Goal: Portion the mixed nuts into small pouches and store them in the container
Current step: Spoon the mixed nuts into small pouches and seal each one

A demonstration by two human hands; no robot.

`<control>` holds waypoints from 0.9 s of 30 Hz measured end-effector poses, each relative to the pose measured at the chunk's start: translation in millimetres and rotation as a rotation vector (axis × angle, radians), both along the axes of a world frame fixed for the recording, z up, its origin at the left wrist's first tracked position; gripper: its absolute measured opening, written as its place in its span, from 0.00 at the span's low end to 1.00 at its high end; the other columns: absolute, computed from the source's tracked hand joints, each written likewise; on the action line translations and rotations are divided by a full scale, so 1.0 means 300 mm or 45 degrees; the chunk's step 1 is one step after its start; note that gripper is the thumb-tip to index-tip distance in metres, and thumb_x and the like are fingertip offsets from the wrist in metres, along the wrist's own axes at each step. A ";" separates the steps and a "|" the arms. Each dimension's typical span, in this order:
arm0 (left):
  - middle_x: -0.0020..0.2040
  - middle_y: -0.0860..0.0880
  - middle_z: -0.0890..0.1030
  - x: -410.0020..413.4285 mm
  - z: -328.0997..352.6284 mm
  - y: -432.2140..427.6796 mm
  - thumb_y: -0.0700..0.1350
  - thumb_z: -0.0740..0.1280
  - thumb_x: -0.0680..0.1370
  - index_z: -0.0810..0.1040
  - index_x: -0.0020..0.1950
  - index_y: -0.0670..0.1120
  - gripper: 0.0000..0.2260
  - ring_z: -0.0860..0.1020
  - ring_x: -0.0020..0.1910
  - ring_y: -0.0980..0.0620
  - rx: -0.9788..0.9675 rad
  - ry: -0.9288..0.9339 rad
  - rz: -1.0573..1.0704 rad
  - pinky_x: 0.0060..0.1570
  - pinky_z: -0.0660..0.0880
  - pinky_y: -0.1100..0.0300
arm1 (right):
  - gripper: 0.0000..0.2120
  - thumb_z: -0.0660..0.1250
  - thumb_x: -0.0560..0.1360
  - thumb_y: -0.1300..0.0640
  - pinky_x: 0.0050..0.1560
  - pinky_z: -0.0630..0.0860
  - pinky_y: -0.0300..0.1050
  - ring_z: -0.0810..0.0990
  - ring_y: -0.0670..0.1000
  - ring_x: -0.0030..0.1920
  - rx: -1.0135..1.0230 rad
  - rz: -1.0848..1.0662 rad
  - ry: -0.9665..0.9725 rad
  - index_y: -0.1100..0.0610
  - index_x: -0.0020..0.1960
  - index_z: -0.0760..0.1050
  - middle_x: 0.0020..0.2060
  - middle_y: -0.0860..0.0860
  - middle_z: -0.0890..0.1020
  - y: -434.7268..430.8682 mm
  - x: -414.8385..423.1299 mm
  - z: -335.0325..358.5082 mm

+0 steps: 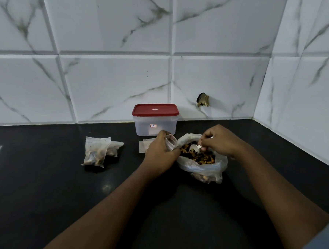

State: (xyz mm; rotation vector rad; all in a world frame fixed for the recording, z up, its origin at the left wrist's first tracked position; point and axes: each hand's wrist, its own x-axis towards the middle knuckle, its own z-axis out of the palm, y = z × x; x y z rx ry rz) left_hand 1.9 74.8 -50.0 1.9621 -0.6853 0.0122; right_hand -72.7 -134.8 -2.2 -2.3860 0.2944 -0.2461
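A large clear plastic bag [206,168] of mixed nuts [199,156] lies open on the black counter [48,187]. My right hand [220,140] pinches a small white spoon [195,147] whose bowl rests on the nuts. My left hand [159,151] grips a small empty pouch [170,142] upright at the bag's left rim. Two filled pouches [98,152] lie to the left. A clear container [155,124] with a red lid [155,109] shut on it stands behind my hands.
Flat empty pouches [144,146] lie just left of my left hand, partly hidden by it. Marble-tiled walls [119,79] close the counter at the back and right. A dark hole [203,99] marks the back wall.
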 end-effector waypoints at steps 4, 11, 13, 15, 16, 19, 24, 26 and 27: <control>0.55 0.56 0.78 0.001 0.002 0.003 0.48 0.73 0.79 0.72 0.64 0.53 0.16 0.77 0.53 0.59 0.002 0.002 -0.004 0.47 0.74 0.64 | 0.07 0.70 0.78 0.61 0.36 0.69 0.44 0.75 0.46 0.29 0.261 -0.112 -0.039 0.59 0.45 0.86 0.36 0.55 0.88 -0.027 0.009 -0.011; 0.54 0.57 0.78 -0.002 -0.001 0.004 0.46 0.73 0.79 0.71 0.62 0.53 0.15 0.77 0.52 0.60 -0.001 -0.011 -0.005 0.45 0.73 0.66 | 0.07 0.69 0.78 0.62 0.36 0.70 0.42 0.75 0.46 0.32 0.291 -0.178 -0.093 0.59 0.45 0.85 0.35 0.54 0.87 -0.058 0.007 -0.003; 0.53 0.57 0.77 -0.001 0.000 0.005 0.46 0.73 0.79 0.71 0.62 0.54 0.15 0.77 0.52 0.60 -0.001 0.002 -0.016 0.44 0.72 0.67 | 0.06 0.69 0.78 0.63 0.30 0.68 0.39 0.72 0.46 0.30 0.396 -0.127 -0.125 0.60 0.47 0.85 0.35 0.55 0.86 -0.057 0.004 0.008; 0.53 0.57 0.77 -0.004 0.001 0.004 0.47 0.73 0.79 0.71 0.62 0.54 0.16 0.77 0.52 0.60 -0.002 0.011 -0.029 0.44 0.71 0.67 | 0.06 0.69 0.79 0.64 0.27 0.66 0.37 0.70 0.47 0.30 0.560 -0.040 -0.185 0.62 0.50 0.85 0.36 0.56 0.85 -0.046 0.000 0.020; 0.54 0.57 0.78 -0.003 0.000 0.003 0.47 0.73 0.79 0.71 0.62 0.54 0.16 0.77 0.52 0.60 -0.006 0.011 -0.033 0.44 0.72 0.67 | 0.06 0.69 0.80 0.64 0.27 0.66 0.37 0.71 0.47 0.31 0.649 0.015 -0.215 0.63 0.51 0.84 0.37 0.57 0.85 -0.033 -0.002 0.026; 0.54 0.57 0.78 0.000 -0.003 0.005 0.47 0.73 0.78 0.71 0.62 0.53 0.16 0.77 0.54 0.58 -0.016 0.020 -0.046 0.48 0.74 0.63 | 0.05 0.70 0.80 0.65 0.30 0.68 0.38 0.73 0.46 0.32 0.751 0.154 -0.247 0.62 0.52 0.85 0.40 0.57 0.86 0.030 0.003 0.032; 0.52 0.53 0.80 0.007 -0.011 0.004 0.46 0.75 0.77 0.72 0.59 0.53 0.15 0.80 0.51 0.54 -0.059 -0.007 -0.024 0.51 0.79 0.53 | 0.05 0.75 0.77 0.60 0.43 0.78 0.40 0.81 0.47 0.39 0.266 0.360 -0.218 0.51 0.49 0.88 0.43 0.50 0.88 0.104 -0.003 0.015; 0.52 0.53 0.79 0.004 -0.011 0.006 0.46 0.75 0.77 0.72 0.59 0.53 0.16 0.79 0.51 0.54 -0.065 -0.011 -0.022 0.51 0.80 0.53 | 0.06 0.75 0.77 0.60 0.48 0.80 0.41 0.85 0.47 0.44 0.149 0.399 -0.248 0.50 0.50 0.88 0.45 0.47 0.88 0.107 -0.008 0.019; 0.52 0.54 0.79 0.004 -0.011 0.007 0.46 0.75 0.77 0.72 0.60 0.53 0.16 0.79 0.51 0.54 -0.068 -0.017 -0.017 0.52 0.80 0.52 | 0.06 0.75 0.77 0.59 0.49 0.81 0.44 0.86 0.49 0.46 0.123 0.384 -0.284 0.49 0.50 0.88 0.46 0.46 0.88 0.106 -0.009 0.021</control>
